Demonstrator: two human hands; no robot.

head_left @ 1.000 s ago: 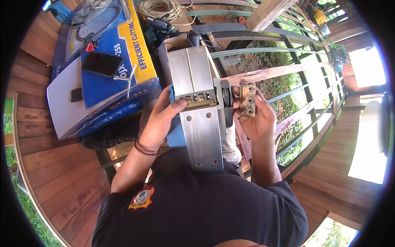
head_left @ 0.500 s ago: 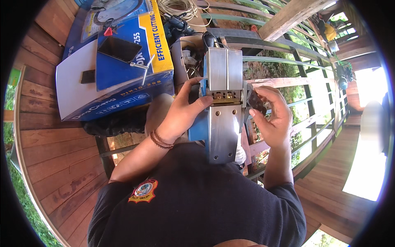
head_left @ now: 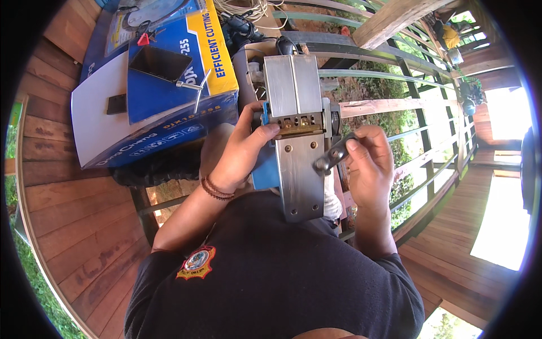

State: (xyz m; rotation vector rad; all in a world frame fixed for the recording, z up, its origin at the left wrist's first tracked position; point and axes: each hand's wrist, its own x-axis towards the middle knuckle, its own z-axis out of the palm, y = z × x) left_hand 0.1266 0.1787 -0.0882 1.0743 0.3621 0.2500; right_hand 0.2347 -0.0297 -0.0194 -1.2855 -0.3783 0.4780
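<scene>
While the timber railing (head_left: 395, 101) runs close along the far and right side of the work, the head view shows little free room there; open deck boards (head_left: 73, 226) spread to the left and lower right. An upturned electric planer (head_left: 296, 141), its bright metal sole facing up, lies lengthwise in front of the person's chest, just right of a blue and yellow cardboard box (head_left: 152, 96) that crowds its left side. On the box lid lie a dark flat plate (head_left: 161, 63) and a T-handled socket wrench (head_left: 195, 90).

The left hand (head_left: 240, 150) is curled round the planer's left flank, thumb and fingertips pressed at the blade drum slot across the sole's middle. The right hand (head_left: 370, 161) is half closed, thumb and forefinger pinching a small dark metal clamp piece (head_left: 334, 155) held just off the planer's right edge, near the slot.
</scene>
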